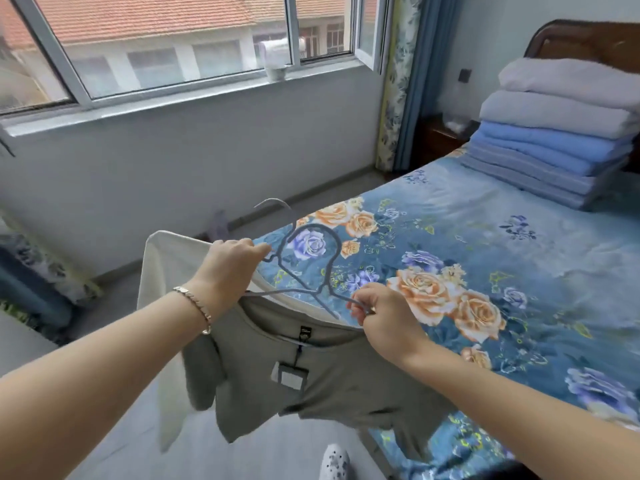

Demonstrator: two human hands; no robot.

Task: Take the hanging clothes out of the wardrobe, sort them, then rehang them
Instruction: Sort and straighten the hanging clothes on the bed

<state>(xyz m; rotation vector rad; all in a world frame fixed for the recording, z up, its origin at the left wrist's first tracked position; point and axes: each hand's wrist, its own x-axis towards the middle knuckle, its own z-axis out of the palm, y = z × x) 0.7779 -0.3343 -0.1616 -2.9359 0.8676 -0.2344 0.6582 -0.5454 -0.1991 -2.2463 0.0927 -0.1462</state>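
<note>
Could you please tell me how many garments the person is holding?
2: a grey T-shirt with a tag at its collar, hanging nearest the camera, and a white garment behind it, showing at its left. Others could be hidden behind these.

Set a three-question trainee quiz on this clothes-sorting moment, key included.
1. Fill in: the folded quilts are stacked on the ____.
2. True or false: the grey T-shirt carries a hang tag.
3. The right hand pinches: A) hang tag B) hanger C) folded quilts.
Key: 1 bed; 2 true; 3 B.
</note>
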